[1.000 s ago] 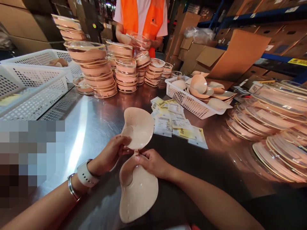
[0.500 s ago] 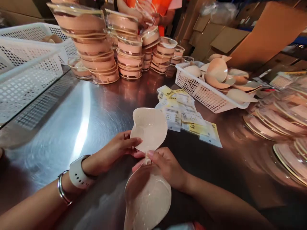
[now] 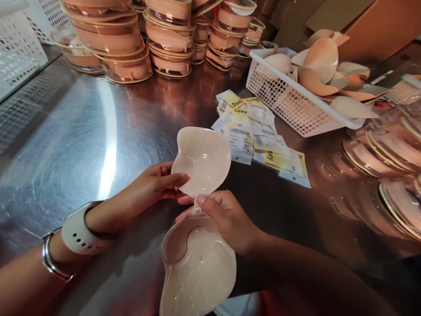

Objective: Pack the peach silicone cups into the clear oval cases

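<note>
nearest on the shiny steel table [image 3: 98, 131], the pale beige silicone cup pair [image 3: 199, 263] lies joined at a small centre clasp, one cup near, one farther. left hand [image 3: 148, 188] has its fingers pinching the far cup's near edge; right hand [image 3: 226, 217] has its fingers closed on the clasp. beyond to the right lie yellow-and-white paper packets [image 3: 259, 140], then a white mesh basket [image 3: 289, 105] of cups, and far left stacked clear round cases [image 3: 131, 44].
</note>
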Demonstrator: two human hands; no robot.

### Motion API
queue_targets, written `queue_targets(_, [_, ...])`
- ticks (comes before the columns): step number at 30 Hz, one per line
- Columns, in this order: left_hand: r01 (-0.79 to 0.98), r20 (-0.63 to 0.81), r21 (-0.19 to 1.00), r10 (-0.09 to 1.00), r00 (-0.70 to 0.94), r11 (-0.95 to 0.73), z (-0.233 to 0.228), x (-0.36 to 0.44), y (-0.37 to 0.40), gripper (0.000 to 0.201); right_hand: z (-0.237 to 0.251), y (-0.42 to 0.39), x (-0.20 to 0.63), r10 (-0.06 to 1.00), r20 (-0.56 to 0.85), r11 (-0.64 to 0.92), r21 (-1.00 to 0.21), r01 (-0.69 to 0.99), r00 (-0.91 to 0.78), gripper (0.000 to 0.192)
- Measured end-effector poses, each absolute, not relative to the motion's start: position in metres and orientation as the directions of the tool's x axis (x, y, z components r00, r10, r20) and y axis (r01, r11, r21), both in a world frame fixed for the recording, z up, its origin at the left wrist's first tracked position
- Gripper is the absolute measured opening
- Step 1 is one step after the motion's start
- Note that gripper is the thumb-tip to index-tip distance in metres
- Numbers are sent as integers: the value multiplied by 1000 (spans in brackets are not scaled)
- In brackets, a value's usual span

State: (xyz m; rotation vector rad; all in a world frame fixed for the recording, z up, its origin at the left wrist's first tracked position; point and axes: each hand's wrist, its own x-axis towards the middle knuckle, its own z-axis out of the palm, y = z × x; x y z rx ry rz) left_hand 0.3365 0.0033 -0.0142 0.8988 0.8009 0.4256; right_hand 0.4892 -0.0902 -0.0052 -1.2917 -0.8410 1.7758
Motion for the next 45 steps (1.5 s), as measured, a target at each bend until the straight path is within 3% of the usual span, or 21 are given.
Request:
queue_targets(8, [13, -431, 821, 605, 670, 570, -19, 335, 6, 14, -7, -89, 490, 889, -418, -452, -867, -210, -188, 50])
queue_targets(15, [-67, -374, 807, 594, 712, 587, -15, 331, 4, 12, -8, -85, 492, 925, -363, -375, -920, -114, -107, 33])
queue_targets(27, [-108, -341, 792, 583, 738, 601, -16, 333, 5, 13, -9, -82, 491, 955, -278, -286, -956, -65, -107, 35])
queue_targets(45, [-42, -386, 790, 549, 742, 612, -21, 332, 7, 15, -10, -84, 492, 945, -306, -313, -949, -47, -111, 35])
